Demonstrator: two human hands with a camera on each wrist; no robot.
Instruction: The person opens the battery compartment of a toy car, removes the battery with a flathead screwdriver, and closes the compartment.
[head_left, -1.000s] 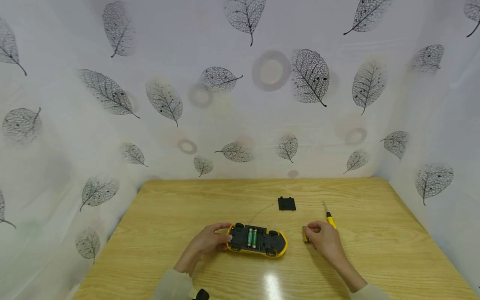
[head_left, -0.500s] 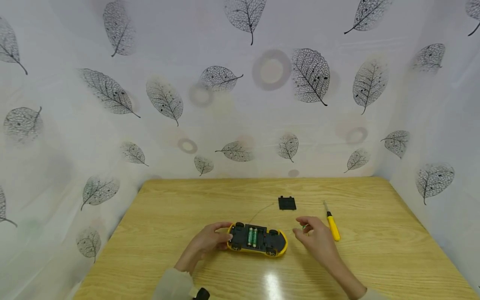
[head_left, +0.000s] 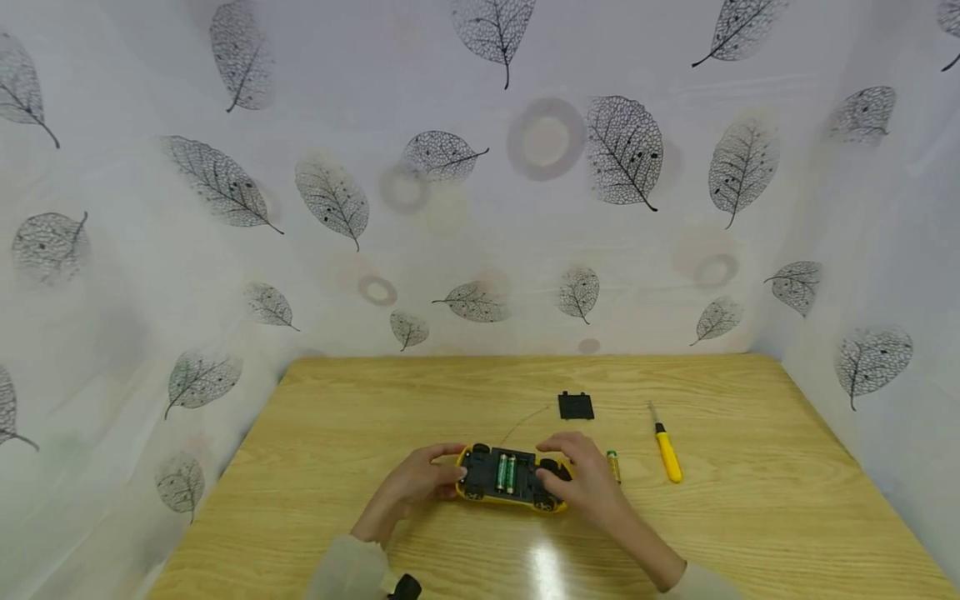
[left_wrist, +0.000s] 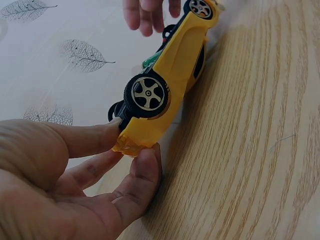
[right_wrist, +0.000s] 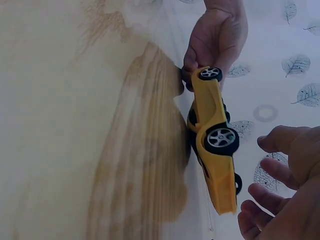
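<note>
A yellow toy car (head_left: 477,475) lies upside down, its black underside facing up. My left hand (head_left: 417,478) pinches its left end between thumb and fingers, as the left wrist view also shows. Two green batteries (head_left: 506,473) sit side by side in the compartment in the underside. Over the car's right end is my right hand (head_left: 588,482), its fingers spread and loosely bent with nothing held. In the right wrist view, that hand (right_wrist: 295,185) appears apart from the car (right_wrist: 212,125). Behind it, a loose green and gold battery (head_left: 613,467) is on the table.
A square black battery cover (head_left: 576,406) with small tabs lies beyond the car. To the right is a screwdriver (head_left: 667,450) with a yellow handle. A thin wire (head_left: 525,423) runs from the car over the wooden table (head_left: 360,400). Leaf-printed sheeting (head_left: 480,233) surrounds the table.
My right hand has left the loose battery, which stays on the table, and has moved left over the car's right end. The left hand and the car have hardly moved.
</note>
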